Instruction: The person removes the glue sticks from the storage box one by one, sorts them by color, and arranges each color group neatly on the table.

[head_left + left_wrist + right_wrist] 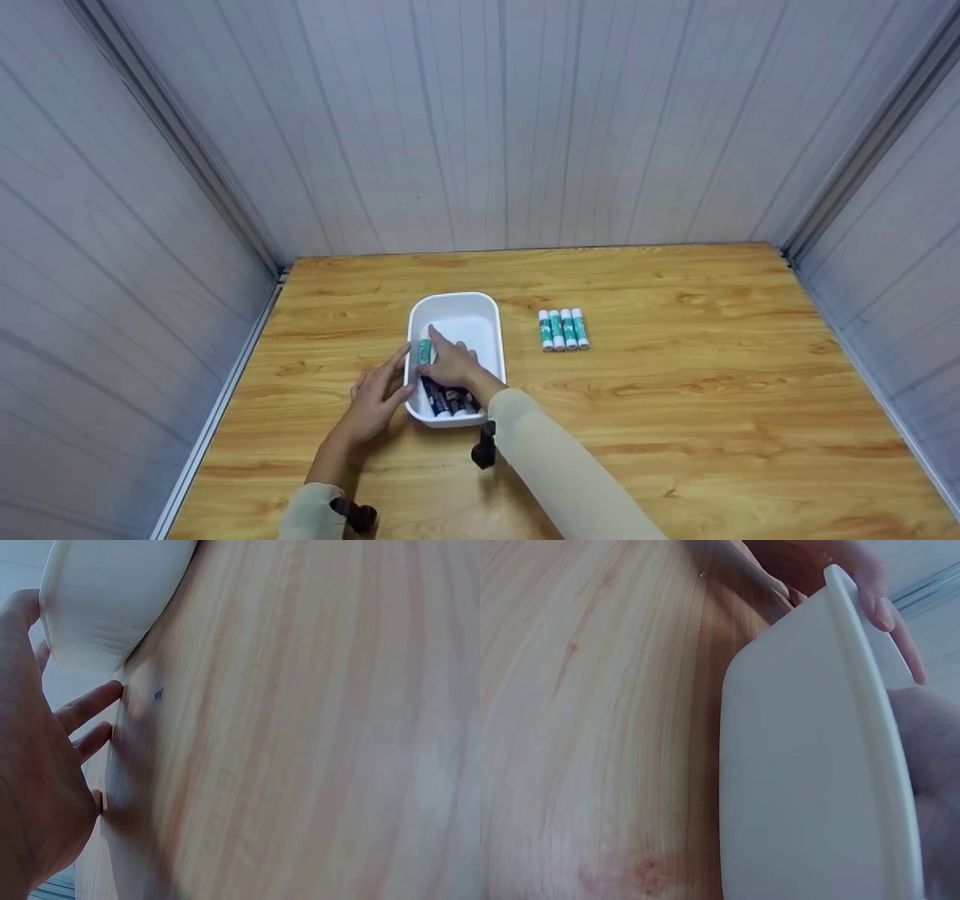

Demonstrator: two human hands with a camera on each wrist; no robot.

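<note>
While the left hand (375, 397) lay with straight fingers against the outer wall of the white tub (489, 315), steadying it, the right hand (450, 360) reached inside and pinched a teal glue stick (424, 351) near the left rim. Four sticks (563, 329) already lay in a neat row on the tabletop (712, 390), well apart to the right of the tub. Several dark-capped sticks (442, 400) remained at the near end of the tub, so the emptying looked perhaps half done
</note>
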